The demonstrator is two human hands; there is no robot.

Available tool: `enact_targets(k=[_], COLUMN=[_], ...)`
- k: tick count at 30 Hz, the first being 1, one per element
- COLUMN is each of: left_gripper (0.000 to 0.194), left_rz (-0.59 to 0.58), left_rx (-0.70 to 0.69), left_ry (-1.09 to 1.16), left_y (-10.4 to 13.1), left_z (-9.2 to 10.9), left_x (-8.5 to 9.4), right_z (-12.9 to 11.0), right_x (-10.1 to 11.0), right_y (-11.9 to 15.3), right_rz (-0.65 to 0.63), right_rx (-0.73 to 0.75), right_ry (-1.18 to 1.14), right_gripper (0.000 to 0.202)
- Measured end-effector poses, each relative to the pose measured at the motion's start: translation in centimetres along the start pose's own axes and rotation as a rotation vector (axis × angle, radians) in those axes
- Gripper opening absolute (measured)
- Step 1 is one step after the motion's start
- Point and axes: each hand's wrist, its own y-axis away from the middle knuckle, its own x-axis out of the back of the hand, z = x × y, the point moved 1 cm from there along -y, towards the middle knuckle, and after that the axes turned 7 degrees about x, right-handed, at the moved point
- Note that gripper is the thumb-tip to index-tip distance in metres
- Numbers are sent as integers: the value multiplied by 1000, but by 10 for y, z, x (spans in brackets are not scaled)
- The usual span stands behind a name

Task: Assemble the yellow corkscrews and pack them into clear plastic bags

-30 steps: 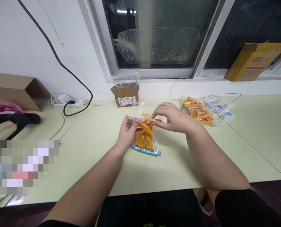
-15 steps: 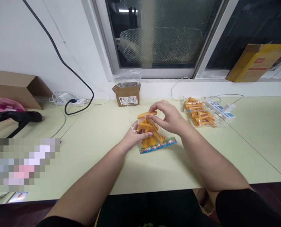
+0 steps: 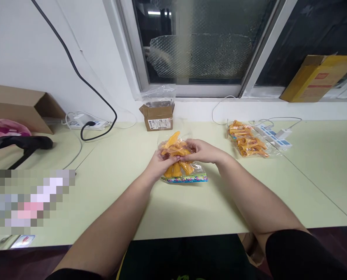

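Note:
Between my hands is a clear plastic bag (image 3: 183,179) with a colourful printed strip along its near edge. Several orange plastic pieces (image 3: 176,170) are bunched inside it; their exact kind is hard to make out. One orange piece (image 3: 172,139) sticks up at the far end of the bag. My left hand (image 3: 162,160) is closed on the bag's left side, thumb on top. My right hand (image 3: 201,151) grips the right side, and the two thumbs nearly meet over the middle. The fingers behind the bag are partly hidden.
A second bag of orange pieces (image 3: 246,142) lies to the right, beside a white power strip (image 3: 274,136). A small cardboard box (image 3: 158,118) stands by the wall. On the left are a larger cardboard box (image 3: 13,105), a black cable (image 3: 99,95) and a black frame-like object (image 3: 24,146).
My right hand has let go of the orange piece at the bag's far end and come down to the bag's right side. The bag has turned and shifted slightly left.

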Motion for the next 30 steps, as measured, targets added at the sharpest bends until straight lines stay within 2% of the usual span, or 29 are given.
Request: enact_targets(k=[7, 9, 12, 14, 16, 21, 25, 30], left_gripper=[61, 53, 37, 35, 33, 27, 32, 30], left_rz=[22, 33, 75, 87, 91, 39, 88, 121], left_rx=[-52, -87, -174, -200, -227, -261, -271, -264], left_ry=[-51, -73, -102, -123, -145, -72, -86, -53], left_y=[1, 1, 2, 3, 5, 7, 7, 7], left_z=[5, 6, 8, 9, 10, 15, 17, 14], left_x=[0, 1, 0, -1, -4, -7, -7, -8], right_z=[-2, -3, -5, -4, -2, 0, -6, -6], right_x=[15, 15, 8, 2, -3, -4, -6, -9], right_y=[8, 8, 2, -2, -5, -3, -4, -9], right_rz=[-168, -170, -1, 107, 159, 254, 308, 426], right_rx=[-128, -112, 23, 115, 156, 149, 128, 8], right_ry=[88, 64, -87, -151, -153, -121, -149, -182], right_gripper=[39, 37, 45, 51, 49, 38, 27, 12])
